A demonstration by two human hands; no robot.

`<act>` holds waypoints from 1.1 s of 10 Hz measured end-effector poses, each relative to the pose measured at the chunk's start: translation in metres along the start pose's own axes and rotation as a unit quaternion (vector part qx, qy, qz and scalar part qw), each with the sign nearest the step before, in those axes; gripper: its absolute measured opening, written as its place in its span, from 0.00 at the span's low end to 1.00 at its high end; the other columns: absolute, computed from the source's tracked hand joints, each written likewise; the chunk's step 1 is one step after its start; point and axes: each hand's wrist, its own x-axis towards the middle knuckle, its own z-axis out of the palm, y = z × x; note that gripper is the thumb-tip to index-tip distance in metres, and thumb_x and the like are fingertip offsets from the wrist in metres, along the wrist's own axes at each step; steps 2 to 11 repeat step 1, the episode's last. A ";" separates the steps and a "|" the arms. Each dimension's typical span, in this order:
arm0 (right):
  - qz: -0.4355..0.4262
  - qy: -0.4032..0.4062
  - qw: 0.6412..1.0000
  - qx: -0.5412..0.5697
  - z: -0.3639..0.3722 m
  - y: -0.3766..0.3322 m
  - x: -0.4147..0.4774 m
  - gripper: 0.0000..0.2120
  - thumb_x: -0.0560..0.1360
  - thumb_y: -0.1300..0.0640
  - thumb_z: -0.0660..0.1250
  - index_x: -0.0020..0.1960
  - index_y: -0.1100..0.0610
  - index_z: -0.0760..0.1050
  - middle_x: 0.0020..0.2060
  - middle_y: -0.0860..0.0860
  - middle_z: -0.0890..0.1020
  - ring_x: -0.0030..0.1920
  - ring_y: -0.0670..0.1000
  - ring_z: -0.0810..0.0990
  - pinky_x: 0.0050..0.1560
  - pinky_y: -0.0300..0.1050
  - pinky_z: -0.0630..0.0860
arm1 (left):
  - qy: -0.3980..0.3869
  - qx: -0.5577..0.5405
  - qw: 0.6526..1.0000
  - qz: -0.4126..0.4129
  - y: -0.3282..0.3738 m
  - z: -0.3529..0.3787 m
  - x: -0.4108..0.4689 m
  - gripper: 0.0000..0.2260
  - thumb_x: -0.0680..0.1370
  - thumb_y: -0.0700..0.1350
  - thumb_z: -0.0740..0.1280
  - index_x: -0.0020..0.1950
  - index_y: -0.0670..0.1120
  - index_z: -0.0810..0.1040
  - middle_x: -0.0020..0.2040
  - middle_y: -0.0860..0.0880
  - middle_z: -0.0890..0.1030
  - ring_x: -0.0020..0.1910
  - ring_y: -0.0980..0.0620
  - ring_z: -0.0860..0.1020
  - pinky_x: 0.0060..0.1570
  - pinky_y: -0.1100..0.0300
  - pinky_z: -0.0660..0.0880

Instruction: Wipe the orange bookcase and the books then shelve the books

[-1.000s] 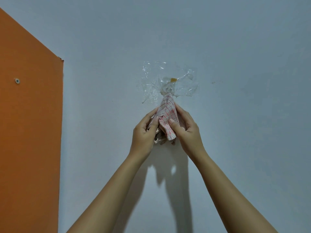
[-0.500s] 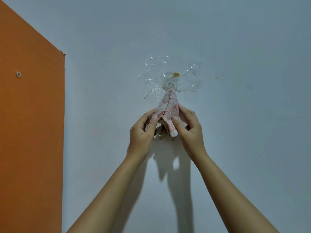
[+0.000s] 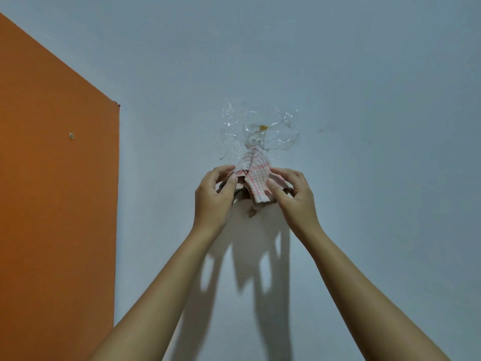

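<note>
A white cloth with a red check [image 3: 256,175] hangs from a small hook [image 3: 253,139] on the pale wall, under a patch of clear tape [image 3: 257,132]. My left hand [image 3: 216,198] pinches the cloth's lower left part between thumb and fingers. My right hand [image 3: 292,196] pinches its lower right part the same way. Both arms reach up toward the wall. The orange bookcase side panel [image 3: 57,204] fills the left of the view, a small screw [image 3: 71,136] in it. No books are in view.
The pale grey wall [image 3: 377,178] takes up the rest of the view, with the shadows of my arms and the cloth falling below my hands. The orange panel's top corner sits left of the hook, apart from the cloth.
My hands have moved slightly apart, spreading the lower part of the cloth wider. The view has shifted a little so the bookcase panel shows further into the frame.
</note>
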 end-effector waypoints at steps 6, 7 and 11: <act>0.008 -0.004 1.000 -0.014 -0.012 -0.019 -0.003 0.10 0.75 0.58 0.68 0.56 0.52 0.79 0.54 0.47 0.76 0.55 0.37 0.74 0.52 0.25 0.69 | 0.026 0.047 0.998 0.030 0.025 -0.003 -0.009 0.09 0.77 0.38 0.65 0.56 0.45 0.80 0.54 0.49 0.80 0.50 0.63 0.76 0.50 0.76 0.69; 0.008 -0.004 1.000 -0.014 -0.012 -0.019 -0.003 0.10 0.75 0.58 0.68 0.56 0.52 0.79 0.54 0.47 0.76 0.55 0.37 0.74 0.52 0.25 0.69 | 0.026 0.047 0.998 0.030 0.025 -0.003 -0.009 0.09 0.77 0.38 0.65 0.56 0.45 0.80 0.54 0.49 0.80 0.50 0.63 0.76 0.50 0.76 0.69; 0.008 -0.004 1.000 -0.014 -0.012 -0.019 -0.003 0.10 0.75 0.58 0.68 0.56 0.52 0.79 0.54 0.47 0.76 0.55 0.37 0.74 0.52 0.25 0.69 | 0.026 0.047 0.998 0.030 0.025 -0.003 -0.009 0.09 0.77 0.38 0.65 0.56 0.45 0.80 0.54 0.49 0.80 0.50 0.63 0.76 0.50 0.76 0.69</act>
